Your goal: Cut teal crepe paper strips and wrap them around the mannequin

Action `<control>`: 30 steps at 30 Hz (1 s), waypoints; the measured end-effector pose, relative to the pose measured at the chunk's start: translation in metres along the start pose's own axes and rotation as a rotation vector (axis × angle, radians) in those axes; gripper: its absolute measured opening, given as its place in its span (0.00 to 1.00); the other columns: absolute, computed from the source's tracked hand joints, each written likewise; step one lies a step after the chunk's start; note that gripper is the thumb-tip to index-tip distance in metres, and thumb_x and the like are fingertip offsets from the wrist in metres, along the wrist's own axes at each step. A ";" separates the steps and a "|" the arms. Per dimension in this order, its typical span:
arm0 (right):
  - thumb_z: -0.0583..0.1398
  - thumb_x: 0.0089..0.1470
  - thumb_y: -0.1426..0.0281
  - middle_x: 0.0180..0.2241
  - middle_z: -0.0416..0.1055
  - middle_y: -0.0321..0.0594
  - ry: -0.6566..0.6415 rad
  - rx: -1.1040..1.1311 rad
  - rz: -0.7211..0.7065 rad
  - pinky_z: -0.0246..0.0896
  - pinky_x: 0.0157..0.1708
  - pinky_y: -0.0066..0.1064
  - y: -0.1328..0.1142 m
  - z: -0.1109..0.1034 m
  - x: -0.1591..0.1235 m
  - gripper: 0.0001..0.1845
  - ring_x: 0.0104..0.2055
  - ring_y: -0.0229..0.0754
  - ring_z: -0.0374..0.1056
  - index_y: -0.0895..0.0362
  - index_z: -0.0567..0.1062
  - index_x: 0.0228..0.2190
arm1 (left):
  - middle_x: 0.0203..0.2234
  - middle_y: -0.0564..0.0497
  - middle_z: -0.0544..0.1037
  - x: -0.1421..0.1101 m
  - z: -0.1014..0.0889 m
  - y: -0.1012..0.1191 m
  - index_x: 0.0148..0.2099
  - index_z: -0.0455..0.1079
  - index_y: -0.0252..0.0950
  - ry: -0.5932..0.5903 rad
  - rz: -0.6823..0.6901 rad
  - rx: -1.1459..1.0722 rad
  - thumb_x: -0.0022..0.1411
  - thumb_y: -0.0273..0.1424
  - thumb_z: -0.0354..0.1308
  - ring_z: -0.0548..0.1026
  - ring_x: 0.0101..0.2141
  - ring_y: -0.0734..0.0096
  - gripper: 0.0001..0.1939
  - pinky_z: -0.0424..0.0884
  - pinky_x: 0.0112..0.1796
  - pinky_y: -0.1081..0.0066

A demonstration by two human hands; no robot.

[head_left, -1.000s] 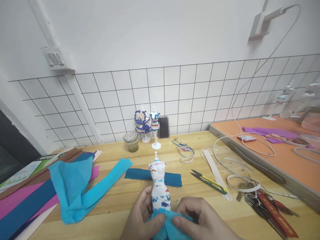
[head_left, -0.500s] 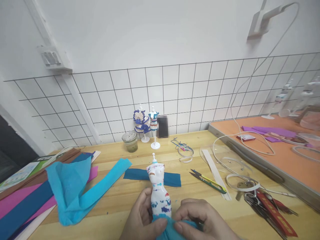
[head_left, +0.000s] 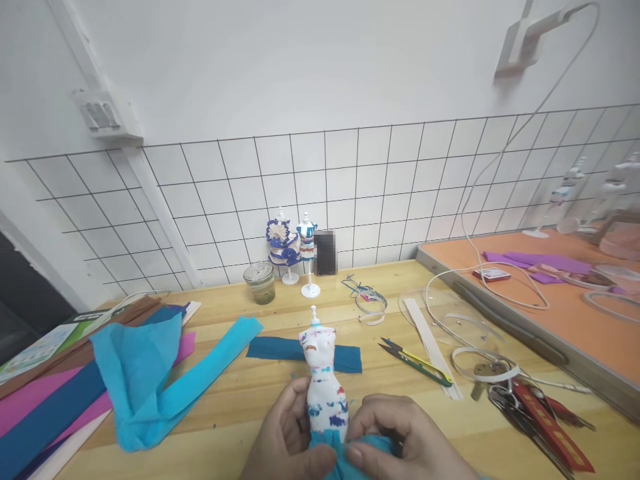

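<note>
A small white mannequin (head_left: 325,373), smeared with blue, purple and red patches, stands nearly upright between my hands. My left hand (head_left: 295,440) is closed around its lower left side, the thumb pressing on turquoise crepe paper (head_left: 334,448) wrapped low around the form. From the other side, my right hand (head_left: 407,443) pinches the gathered crepe paper between thumb and fingers, close to the left thumb. The mannequin's bottom is hidden by the paper and the frame edge. Just behind it lies a dark blue paper strip (head_left: 280,349).
Left are a turquoise crepe sheet (head_left: 135,380) and stacked coloured strips (head_left: 55,400). Thread snips (head_left: 417,363), a white strip (head_left: 425,340) and scissors with red handles (head_left: 553,427) lie right. Behind stand a glass jar (head_left: 260,283) and two dressed mannequins (head_left: 284,250). An orange mat (head_left: 550,333) is far right.
The mannequin has shifted slightly right and tilts a little differently. Both hands keep their grip, the left thumb moving slightly right along the crepe paper.
</note>
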State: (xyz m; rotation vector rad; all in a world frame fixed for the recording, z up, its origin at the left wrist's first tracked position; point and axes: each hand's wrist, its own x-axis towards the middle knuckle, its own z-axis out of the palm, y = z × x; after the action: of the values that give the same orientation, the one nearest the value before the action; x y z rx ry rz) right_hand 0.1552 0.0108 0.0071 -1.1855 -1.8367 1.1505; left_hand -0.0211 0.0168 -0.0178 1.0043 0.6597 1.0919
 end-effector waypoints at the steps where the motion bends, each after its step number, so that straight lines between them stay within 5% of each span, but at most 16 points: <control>1: 0.62 0.45 0.67 0.26 0.75 0.38 -0.008 -0.011 0.007 0.61 0.34 0.29 0.001 0.000 0.000 0.06 0.31 0.41 0.68 0.57 0.77 0.24 | 0.40 0.44 0.75 0.000 0.001 0.001 0.45 0.67 0.36 0.005 0.002 -0.001 0.38 0.37 0.70 0.71 0.40 0.61 0.30 0.65 0.36 0.69; 6: 0.60 0.46 0.66 0.25 0.74 0.39 0.016 -0.104 0.047 0.60 0.32 0.29 0.004 0.004 0.003 0.08 0.29 0.41 0.67 0.58 0.75 0.24 | 0.32 0.49 0.76 -0.001 0.002 0.001 0.44 0.67 0.37 0.020 0.001 0.018 0.38 0.34 0.70 0.72 0.35 0.66 0.29 0.66 0.33 0.72; 30: 0.59 0.46 0.66 0.25 0.74 0.38 0.060 -0.106 0.041 0.59 0.33 0.29 0.005 0.012 0.002 0.08 0.30 0.41 0.67 0.58 0.75 0.24 | 0.33 0.50 0.76 -0.002 0.000 -0.005 0.42 0.66 0.36 0.096 0.017 -0.009 0.41 0.30 0.68 0.71 0.32 0.70 0.23 0.66 0.32 0.73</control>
State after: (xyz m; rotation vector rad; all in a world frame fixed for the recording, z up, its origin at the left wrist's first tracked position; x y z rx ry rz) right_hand 0.1463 0.0099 -0.0020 -1.3090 -1.8551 1.0398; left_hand -0.0196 0.0147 -0.0228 0.9558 0.7246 1.1628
